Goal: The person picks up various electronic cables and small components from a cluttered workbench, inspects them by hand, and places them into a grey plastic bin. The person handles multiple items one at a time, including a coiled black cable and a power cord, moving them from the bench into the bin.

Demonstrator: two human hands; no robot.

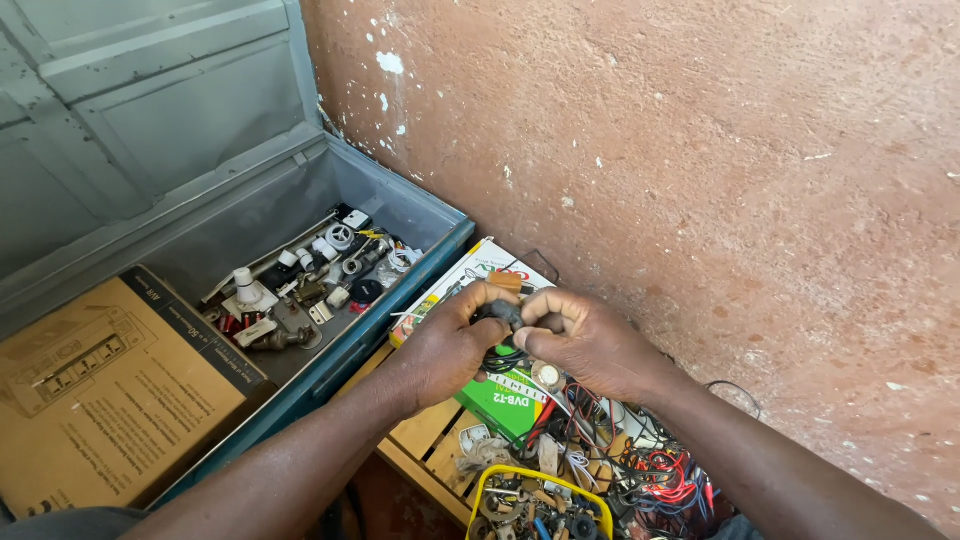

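Right, both my hands are closed on one small black part, pinched between them at centre frame. Left hand curls over it from the left, fingers wrapped tight; right hand presses in from the right, thumb against the part. Can't tell what the part is, mostly hidden by fingers. It sits above a green-and-white box, not touching it. Below that, a tangle of red and black wires on a wooden crate, with a yellow-rimmed tub of small bits at the bottom edge. Left of my hands, well apart: an open blue metal trunk holding loose fittings and a brown carton. Rough reddish wall behind.
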